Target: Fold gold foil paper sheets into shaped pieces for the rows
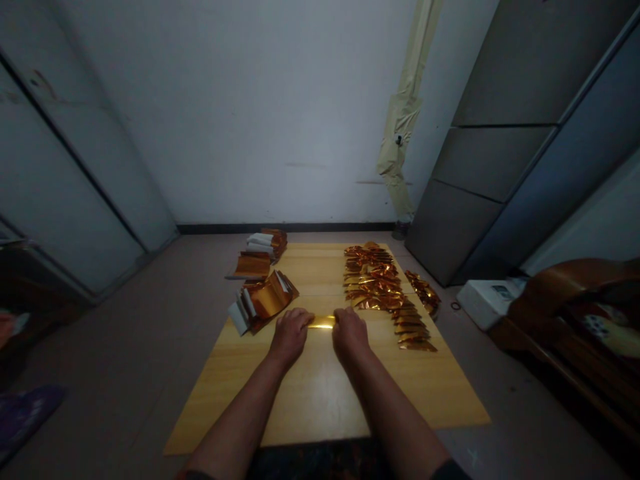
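A narrow strip of shiny gold foil paper stretches between my two hands, just above or on the wooden table. Its left end is gripped by my left hand, fingers curled. My right hand is closed round the other end. Left of my hands lies a loose stack of gold foil sheets with pale undersides. To the right, rows of folded gold foil pieces overlap one another, with a shorter row nearer to me.
The wooden table stands on a grey floor near a white wall. More foil sheets lie at its back left corner. Beyond its right edge is a heap of folded foil. A grey fridge, a white box and wooden furniture stand right.
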A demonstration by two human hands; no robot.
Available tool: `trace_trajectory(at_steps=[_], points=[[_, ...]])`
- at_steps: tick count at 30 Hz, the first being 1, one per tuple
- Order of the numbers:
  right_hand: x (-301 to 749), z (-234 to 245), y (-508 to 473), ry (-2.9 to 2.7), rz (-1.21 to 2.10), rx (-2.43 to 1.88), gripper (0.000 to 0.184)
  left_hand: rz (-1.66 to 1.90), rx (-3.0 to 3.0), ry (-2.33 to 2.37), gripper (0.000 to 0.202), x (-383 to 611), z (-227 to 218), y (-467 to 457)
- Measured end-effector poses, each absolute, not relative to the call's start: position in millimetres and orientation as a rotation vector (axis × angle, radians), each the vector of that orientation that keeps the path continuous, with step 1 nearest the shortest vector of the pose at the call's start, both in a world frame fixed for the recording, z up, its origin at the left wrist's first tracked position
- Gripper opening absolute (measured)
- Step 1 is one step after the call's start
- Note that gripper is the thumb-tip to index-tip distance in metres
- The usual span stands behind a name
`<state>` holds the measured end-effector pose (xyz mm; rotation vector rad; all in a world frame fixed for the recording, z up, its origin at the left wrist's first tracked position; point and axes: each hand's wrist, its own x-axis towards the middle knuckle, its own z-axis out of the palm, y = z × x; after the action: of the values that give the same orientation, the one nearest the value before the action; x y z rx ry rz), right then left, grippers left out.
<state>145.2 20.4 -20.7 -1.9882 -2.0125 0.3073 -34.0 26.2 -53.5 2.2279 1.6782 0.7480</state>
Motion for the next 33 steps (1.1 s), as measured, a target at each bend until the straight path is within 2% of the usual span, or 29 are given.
trace_trajectory(at_steps=[7,14,21,33], points=[[148,-20,18,-1.964,0.372,-1.95,0.027,0.875,2.257,1.703,0.04,-34,-62,26],[149,-25,14,-1.953,0.257,-1.861,0.016,1.034,2.235,1.622,0.032,-33,-51,20],[152,-28,9,-2.122,0.112,-1.659,0.016,0.939,2.32,1.653,0.017,-31,-43,14],[173,-31,5,-2.256,0.311,-1.537,0.017,0.859,2.382,1.633,0.01,-32,-38,5]])
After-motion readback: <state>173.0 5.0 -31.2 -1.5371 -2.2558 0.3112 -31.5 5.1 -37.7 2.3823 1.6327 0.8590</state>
